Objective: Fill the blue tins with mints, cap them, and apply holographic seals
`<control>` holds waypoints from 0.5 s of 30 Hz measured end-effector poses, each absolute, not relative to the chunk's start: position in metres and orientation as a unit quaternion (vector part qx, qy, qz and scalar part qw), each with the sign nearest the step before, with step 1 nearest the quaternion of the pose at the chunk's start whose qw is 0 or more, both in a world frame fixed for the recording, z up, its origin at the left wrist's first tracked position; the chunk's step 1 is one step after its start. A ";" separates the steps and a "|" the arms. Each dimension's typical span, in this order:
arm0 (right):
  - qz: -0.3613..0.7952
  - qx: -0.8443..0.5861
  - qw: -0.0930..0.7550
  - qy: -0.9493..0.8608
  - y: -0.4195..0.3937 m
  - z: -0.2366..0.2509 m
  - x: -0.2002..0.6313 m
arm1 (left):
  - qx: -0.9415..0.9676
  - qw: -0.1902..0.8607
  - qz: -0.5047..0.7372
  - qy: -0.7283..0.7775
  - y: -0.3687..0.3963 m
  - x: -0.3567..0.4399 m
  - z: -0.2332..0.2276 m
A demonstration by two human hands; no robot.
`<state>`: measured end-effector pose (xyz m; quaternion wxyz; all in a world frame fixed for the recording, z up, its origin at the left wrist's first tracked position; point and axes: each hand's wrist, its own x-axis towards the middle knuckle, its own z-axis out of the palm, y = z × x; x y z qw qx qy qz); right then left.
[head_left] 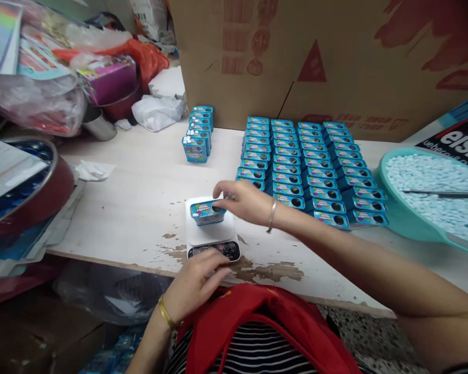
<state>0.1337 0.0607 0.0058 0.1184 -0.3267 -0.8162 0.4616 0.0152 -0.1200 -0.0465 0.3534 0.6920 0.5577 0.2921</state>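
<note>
A small blue tin (207, 214) with printed lettering stands on the white plate of a digital scale (197, 236). One white pellet lies on the tin's top at its left end. My right hand (244, 201) is at the tin's right end, fingers curled together over the dark opening; what they hold, if anything, is too small to make out. My left hand (200, 278) lies flat over the front of the scale, its fingers loosely stretched across part of the dark button panel and display.
Several rows of blue tins (286, 169) stand right of centre before a big cardboard box (335, 62). A short row of tins (195, 148) topped with pellets is at the back. A turquoise basin (405, 208) of pale pellets stands right, a red bowl (58, 179) left.
</note>
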 end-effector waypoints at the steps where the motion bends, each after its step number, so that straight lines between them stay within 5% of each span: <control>1: 0.522 -0.328 0.147 -0.774 0.060 0.007 0.140 | 0.678 0.344 0.310 0.570 -0.122 0.009 -0.046; 6: 0.794 -0.366 0.210 -0.437 0.044 -0.009 0.189 | 0.534 0.239 0.423 0.692 -0.134 -0.032 -0.047; 10: 0.829 -0.424 0.207 -0.300 0.019 -0.038 0.225 | 0.415 0.202 0.470 0.753 -0.139 -0.053 -0.052; 15: 0.826 -0.426 0.143 -0.341 0.007 -0.045 0.236 | 0.411 0.218 0.468 0.751 -0.132 -0.051 -0.056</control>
